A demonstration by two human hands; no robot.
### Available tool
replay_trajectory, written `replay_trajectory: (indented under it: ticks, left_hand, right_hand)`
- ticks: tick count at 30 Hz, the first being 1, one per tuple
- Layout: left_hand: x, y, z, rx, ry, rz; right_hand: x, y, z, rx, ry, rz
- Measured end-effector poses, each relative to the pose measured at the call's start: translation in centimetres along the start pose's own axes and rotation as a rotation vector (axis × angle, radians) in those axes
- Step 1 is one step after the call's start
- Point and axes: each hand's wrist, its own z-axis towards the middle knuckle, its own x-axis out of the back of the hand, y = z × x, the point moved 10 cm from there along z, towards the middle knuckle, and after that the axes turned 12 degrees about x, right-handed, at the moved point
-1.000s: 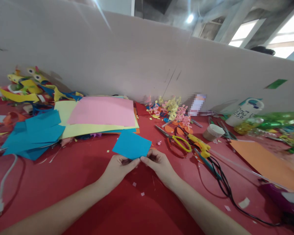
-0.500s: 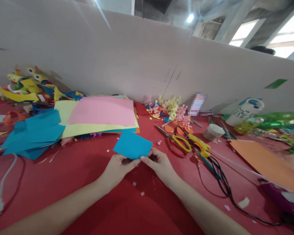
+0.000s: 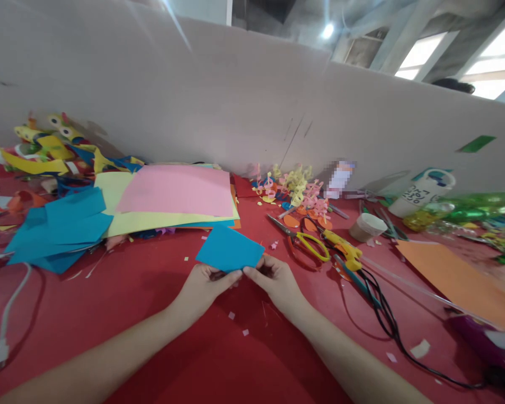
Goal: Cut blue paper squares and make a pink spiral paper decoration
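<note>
"What's there?"
"A red bench (image 3: 231,370), with a large pink sheet (image 3: 179,188) toward the back."
"The hands?"
"Left hand (image 3: 202,287) and right hand (image 3: 280,283) pinch the near edge of a blue sheet (image 3: 229,249), held over the bench."
"How's it lying?"
"Long axis left to right, slanting nearer rightward; one corner points away."
"Anything changed?"
"It's edged slightly right since a second ago; same pinch."

Dark handwritten characters (image 3: 415,198) stand in rows on the tilted white cylindrical container (image 3: 424,193) at the right of the frame, too blurred to read surely; the pixelated pale rectangular object (image 3: 340,180), right of centre, shows no readable print
</note>
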Motion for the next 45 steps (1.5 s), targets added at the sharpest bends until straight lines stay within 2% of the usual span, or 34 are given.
replay_trajectory:
  ticks: [4,11,17,25,29,39,45]
  left_hand:
    - [-0.2,-0.1,0.1,0.001,-0.03,-0.007]
    - [0.1,0.0,0.0,0.012,0.003,-0.014]
    - [0.5,-0.1,-0.1,0.046,0.044,-0.043]
    - [0.3,-0.5,0.0,0.065,0.013,-0.089]
    - [0.1,-0.8,0.1,0.112,-0.03,-0.164]
    - [0.5,-0.4,0.0,0.093,0.037,-0.065]
    - [0.8,-0.7,0.1,0.104,0.053,-0.102]
  right_hand:
    - [0.4,0.2,-0.2,0.003,0.028,-0.056]
    - [0.6,0.3,-0.3,-0.003,0.023,-0.13]
    - [-0.6,0.1,-0.2,-0.008,-0.048,0.042]
    - [-0.6,0.4,-0.4,-0.032,-0.024,0.088]
    - [0.2,0.6,-0.5,-0.043,0.032,0.005]
    - [0.6,0.0,-0.4,-0.011,0.049,-0.1]
    - [-0.5,0.0,-0.3,-0.036,-0.008,0.095]
